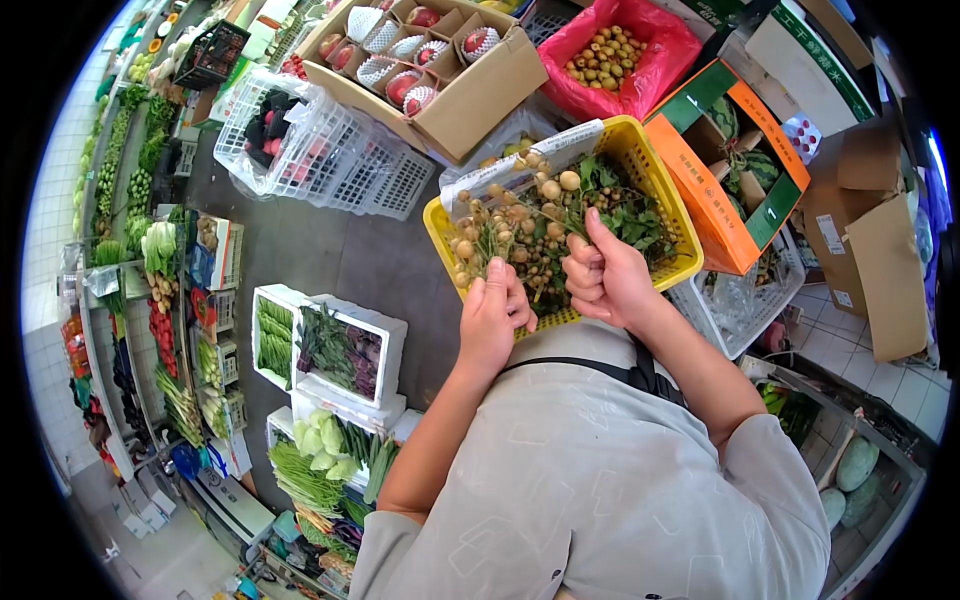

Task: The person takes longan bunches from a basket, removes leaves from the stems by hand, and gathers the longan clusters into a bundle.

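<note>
A yellow plastic basket (681, 222) in front of my body holds longans (545, 238) on twigs, with green leaves (640, 222) at its right side. My left hand (496, 300) is closed, thumb and fingers pinching the stems of a small longan bunch (478, 232) over the basket's left part. To its right, my right hand (612, 272) is closed with the thumb raised, pinching a thin longan twig above the pile. Its lower fingers are curled, and part of the twig is hidden behind them. A white printed sheet (528, 160) lies along the basket's far rim.
Beyond the basket stand a cardboard box (475, 100) of net-wrapped fruit and a pink bag (672, 45) of small brown fruit. An orange box (700, 190) with watermelons is on the right. White crates (390, 165) and foam boxes (385, 345) of vegetables stand left, before shelves (130, 330).
</note>
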The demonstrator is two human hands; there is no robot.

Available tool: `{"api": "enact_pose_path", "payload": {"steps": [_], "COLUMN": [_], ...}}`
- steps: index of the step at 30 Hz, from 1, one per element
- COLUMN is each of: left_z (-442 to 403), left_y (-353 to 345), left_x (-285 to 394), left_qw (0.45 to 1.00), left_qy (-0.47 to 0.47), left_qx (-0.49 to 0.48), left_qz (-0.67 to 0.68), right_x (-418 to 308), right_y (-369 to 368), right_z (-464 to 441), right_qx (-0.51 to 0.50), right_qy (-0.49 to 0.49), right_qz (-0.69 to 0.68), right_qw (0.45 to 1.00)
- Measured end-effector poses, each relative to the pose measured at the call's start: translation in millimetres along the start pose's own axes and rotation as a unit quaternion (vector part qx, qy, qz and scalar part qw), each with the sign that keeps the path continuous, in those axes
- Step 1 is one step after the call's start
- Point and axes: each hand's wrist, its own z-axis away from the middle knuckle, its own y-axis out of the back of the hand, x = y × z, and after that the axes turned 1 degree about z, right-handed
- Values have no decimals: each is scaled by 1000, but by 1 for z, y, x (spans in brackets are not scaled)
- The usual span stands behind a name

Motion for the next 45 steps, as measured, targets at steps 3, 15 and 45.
{"api": "enact_pose_path", "payload": {"steps": [3,15,45], "left_z": [1,2,2], "left_y": [-2,0,-2], "left_x": [1,3,-5], "left_qw": [1000,998,999], "left_qy": [1,-14,-10], "left_qx": [5,-11,39], "left_qz": [-4,60,-36], "right_x": [-1,0,-9], "right_y": [-1,10,-49], "right_z": [1,-1,19], "right_qx": [5,-64,-27], "right_qy": [-6,5,193], "right_qz": [-28,-74,724], "right_qw": [1000,995,661]}}
